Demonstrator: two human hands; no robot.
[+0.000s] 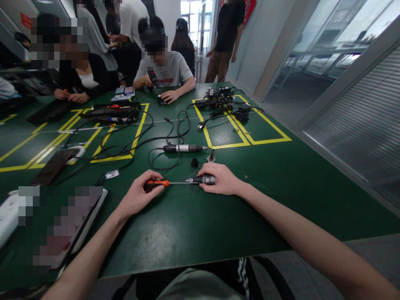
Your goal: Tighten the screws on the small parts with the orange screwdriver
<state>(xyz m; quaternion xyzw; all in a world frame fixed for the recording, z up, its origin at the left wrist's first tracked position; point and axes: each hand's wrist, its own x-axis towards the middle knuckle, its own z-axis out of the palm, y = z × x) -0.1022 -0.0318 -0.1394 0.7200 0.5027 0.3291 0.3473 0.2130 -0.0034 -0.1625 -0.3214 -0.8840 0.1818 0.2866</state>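
At frame centre, the left hand (142,193) clamps its fingers on an orange-handled screwdriver (162,183) while the right hand (218,179), fingers wrapped, pins a small cylindrical tool (203,180) to the green desk (193,221), apparently steadying it for the blade.

Both forearms are bare to the picture's edge, with no sleeves, watch or rings showing on the left hand (140,195) or right hand (220,180). Below, dark clothing with white markings, perhaps shorts.

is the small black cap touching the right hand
Apart. The head view shows green table between the small black cap and the right hand.
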